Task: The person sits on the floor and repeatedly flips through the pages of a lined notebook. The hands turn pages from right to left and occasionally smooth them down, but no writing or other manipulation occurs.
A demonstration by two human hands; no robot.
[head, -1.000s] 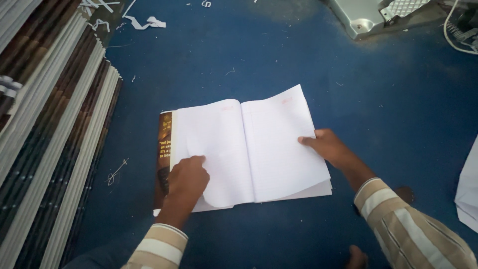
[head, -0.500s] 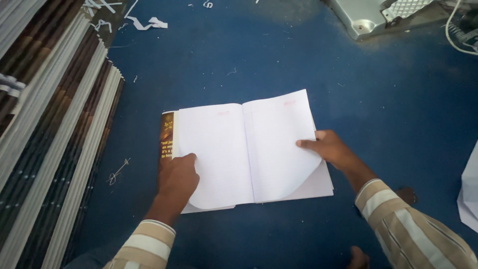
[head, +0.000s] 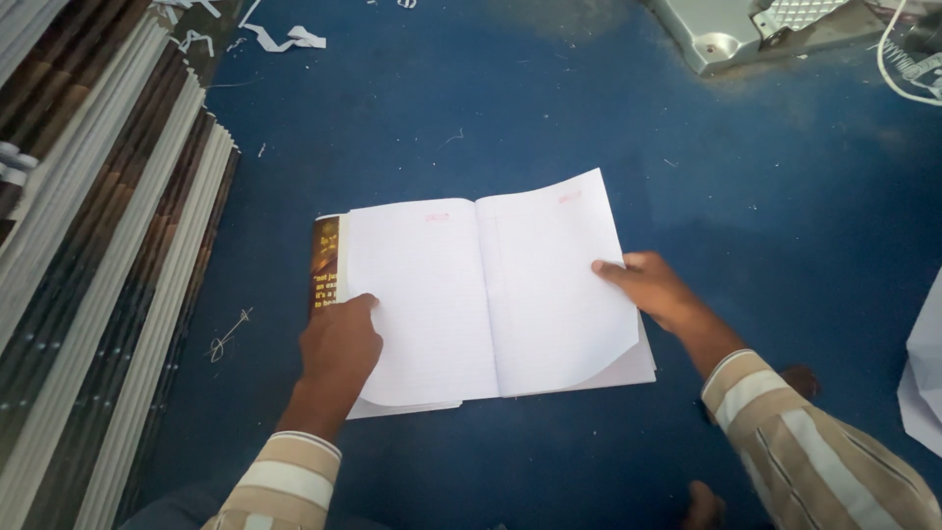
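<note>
White ruled pages of the open notebook [head: 486, 294] on the blue desk [head: 442, 108] could crease if your right hand [head: 648, 290], fingers flat, pulls the curling leaf while your left hand [head: 341, 342] presses open-palmed.

book stacks [head: 88, 245] crowding left, machine [head: 746, 29] beyond

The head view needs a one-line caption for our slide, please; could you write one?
Left hand presses an open notebook on blue floor; right hand lifts a page.
</note>
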